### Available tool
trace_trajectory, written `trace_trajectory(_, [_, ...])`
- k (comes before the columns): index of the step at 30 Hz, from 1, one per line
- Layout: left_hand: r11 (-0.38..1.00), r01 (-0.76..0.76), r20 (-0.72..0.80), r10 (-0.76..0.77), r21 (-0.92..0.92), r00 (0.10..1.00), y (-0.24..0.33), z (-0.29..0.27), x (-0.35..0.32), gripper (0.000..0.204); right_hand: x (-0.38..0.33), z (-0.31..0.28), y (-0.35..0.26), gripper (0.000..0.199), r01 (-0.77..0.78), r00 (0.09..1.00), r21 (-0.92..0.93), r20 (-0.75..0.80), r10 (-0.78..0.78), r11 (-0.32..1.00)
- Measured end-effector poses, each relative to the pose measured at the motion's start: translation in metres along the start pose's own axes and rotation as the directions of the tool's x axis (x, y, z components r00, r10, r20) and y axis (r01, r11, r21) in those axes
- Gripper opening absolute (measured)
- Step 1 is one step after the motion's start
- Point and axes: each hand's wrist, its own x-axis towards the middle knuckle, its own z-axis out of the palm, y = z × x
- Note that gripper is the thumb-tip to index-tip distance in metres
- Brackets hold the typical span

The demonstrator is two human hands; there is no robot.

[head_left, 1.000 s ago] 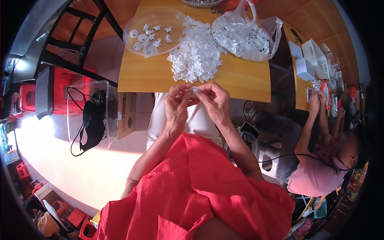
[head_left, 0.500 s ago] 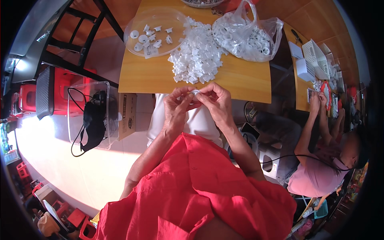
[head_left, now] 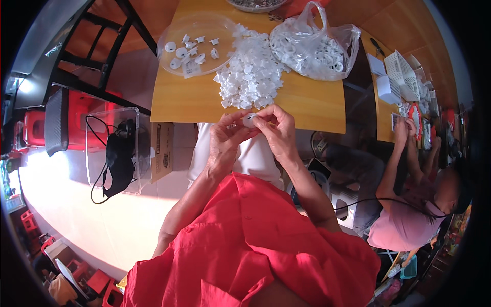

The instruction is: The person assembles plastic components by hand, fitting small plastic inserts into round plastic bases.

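White piece point(head_left: 249, 121) between 2 hands point(head_left: 223, 139) point(head_left: 279, 134)

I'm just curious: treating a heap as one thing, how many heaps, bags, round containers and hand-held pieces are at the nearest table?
Heap of white pieces: 1
Clear plastic bag: 1
Round containers: 2 (clear tray, far-edge dish)
Held white piece: 1
Total: 5

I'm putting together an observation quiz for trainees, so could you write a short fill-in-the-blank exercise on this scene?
1. The small part between the left hand and the right hand is coloured ____.
2. The clear tray lies to the ____ of the loose pile.
3. The wearer's shirt is coloured ____.

Missing words: white; left; red.
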Motion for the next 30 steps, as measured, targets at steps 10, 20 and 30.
trace_trajectory(10, [0.996,0.069,-0.092,-0.064,0.051,0.994,0.001,-0.003,0.001,0.019,-0.008,0.007,0.005,0.010,0.018,1.000,-0.013,0.004,-0.018,1.000])
trace_trajectory(20, [1.000,0.026,-0.120,-0.028,-0.017,0.992,0.002,-0.002,0.000,0.016,-0.015,0.010,-0.001,0.015,0.186,0.983,-0.049,-0.007,-0.186,0.981])
trace_trajectory(30, [0.998,-0.060,-0.118,0.056,-0.025,0.991,-0.005,0.006,-0.001,0.016,-0.014,0.012,-0.003,0.008,0.136,0.986,-0.059,-0.085,-0.140,0.989])
